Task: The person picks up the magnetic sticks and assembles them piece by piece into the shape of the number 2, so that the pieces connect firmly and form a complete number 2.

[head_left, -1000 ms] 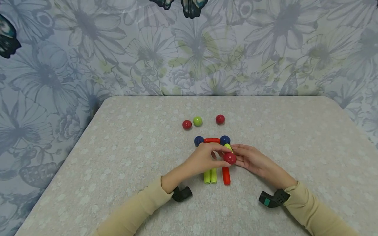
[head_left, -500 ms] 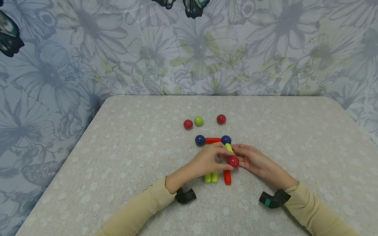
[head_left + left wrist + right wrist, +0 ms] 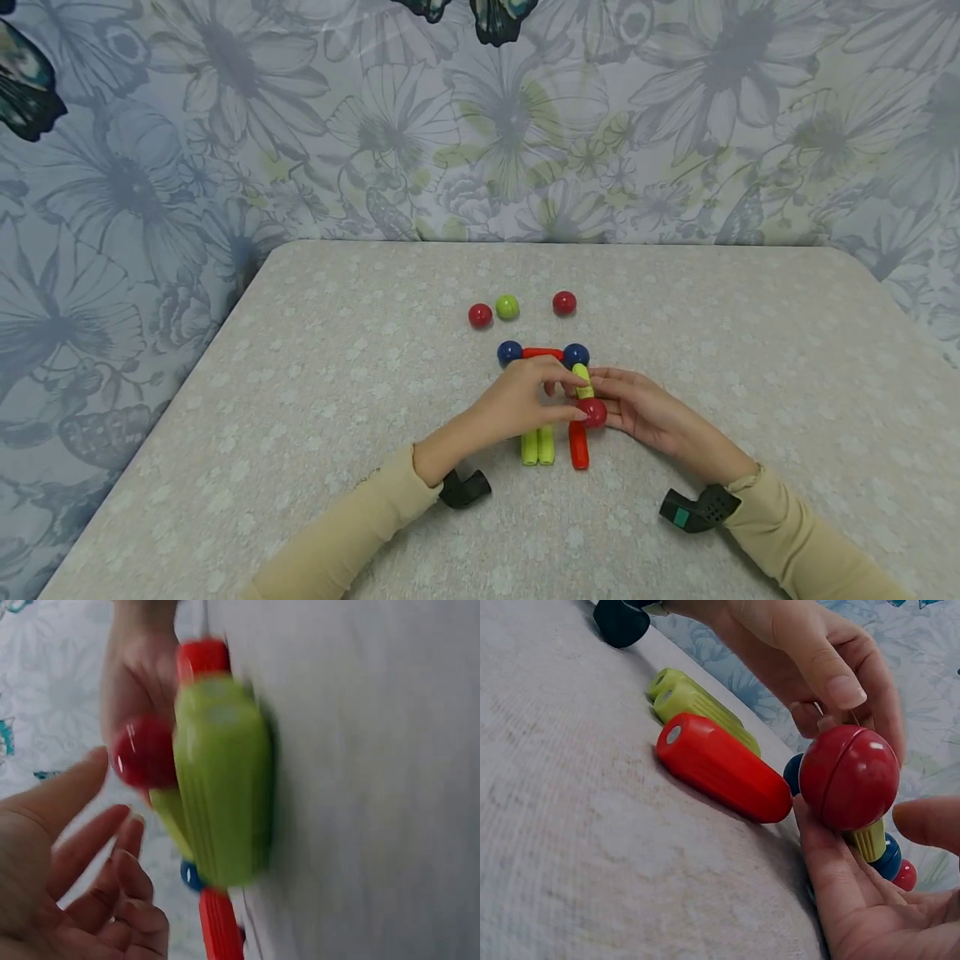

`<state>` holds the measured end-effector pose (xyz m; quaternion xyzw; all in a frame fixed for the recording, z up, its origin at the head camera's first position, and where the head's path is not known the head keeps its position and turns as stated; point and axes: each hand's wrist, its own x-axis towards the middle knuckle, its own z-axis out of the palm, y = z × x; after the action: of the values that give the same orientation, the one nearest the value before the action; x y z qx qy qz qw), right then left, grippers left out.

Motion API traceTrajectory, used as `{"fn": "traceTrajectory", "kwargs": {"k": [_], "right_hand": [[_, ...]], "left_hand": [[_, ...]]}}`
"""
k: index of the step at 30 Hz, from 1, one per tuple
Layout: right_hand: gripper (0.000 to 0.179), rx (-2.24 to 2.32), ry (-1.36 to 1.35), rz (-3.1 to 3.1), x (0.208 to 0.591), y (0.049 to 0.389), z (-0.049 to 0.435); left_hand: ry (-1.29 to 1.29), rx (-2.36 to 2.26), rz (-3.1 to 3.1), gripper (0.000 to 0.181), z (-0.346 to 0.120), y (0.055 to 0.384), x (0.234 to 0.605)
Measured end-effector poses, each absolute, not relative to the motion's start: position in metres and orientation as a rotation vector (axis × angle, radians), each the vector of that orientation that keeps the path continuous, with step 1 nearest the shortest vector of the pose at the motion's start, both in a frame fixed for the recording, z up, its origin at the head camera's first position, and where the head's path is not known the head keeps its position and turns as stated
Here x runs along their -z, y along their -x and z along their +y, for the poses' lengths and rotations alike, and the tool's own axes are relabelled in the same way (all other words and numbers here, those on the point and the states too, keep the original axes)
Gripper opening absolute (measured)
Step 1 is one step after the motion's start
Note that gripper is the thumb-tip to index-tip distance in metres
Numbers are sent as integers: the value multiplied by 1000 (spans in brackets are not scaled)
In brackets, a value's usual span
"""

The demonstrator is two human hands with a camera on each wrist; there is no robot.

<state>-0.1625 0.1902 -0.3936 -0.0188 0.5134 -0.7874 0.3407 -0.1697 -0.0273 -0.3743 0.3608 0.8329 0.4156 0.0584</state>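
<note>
A red ball point(image 3: 595, 413) sits at the near end of a yellow-green magnetic rod point(image 3: 585, 385). The rod's far end meets a blue ball point(image 3: 576, 355), which a red rod point(image 3: 542, 352) joins to a second blue ball point(image 3: 510, 353). My left hand point(image 3: 513, 398) is beside the red ball, thumb and fingers spread; in the right wrist view its thumb stands slightly apart from the ball. My right hand point(image 3: 648, 408) has its fingers extended under the red ball point(image 3: 849, 778) and along the rod, its thumb held away.
Two yellow-green rods point(image 3: 537, 447) lie side by side near the left hand, with a loose red rod point(image 3: 579, 446) to their right. Farther back are a red ball point(image 3: 480, 316), a green ball point(image 3: 507, 307) and another red ball point(image 3: 565, 303). The patterned tabletop point(image 3: 360, 333) ends at a wall.
The left hand brought the red ball slightly right and nearer to the rod's end, then its fingers loosened and drew back left. The right hand has hardly moved.
</note>
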Motion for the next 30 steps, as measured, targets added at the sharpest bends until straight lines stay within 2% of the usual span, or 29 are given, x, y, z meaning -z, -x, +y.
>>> {"fn": "traceTrajectory", "kwargs": {"k": [7,13,21,30], "right_hand": [[53,2013,49,1362,393,163,190],[55,1996,32,1392,393,163,189],[58,1998,71,1385,394,163,191],[58,1989,57,1407,393,163,190]], "left_hand": [[-1007,-1200,2641,26,-57,185,361],[-1070,-799,2601,34,-77,185,354],[-1158,-665,2378,45,-80,176,362],[-1162,-688,2353,34,-75,172,363]]}}
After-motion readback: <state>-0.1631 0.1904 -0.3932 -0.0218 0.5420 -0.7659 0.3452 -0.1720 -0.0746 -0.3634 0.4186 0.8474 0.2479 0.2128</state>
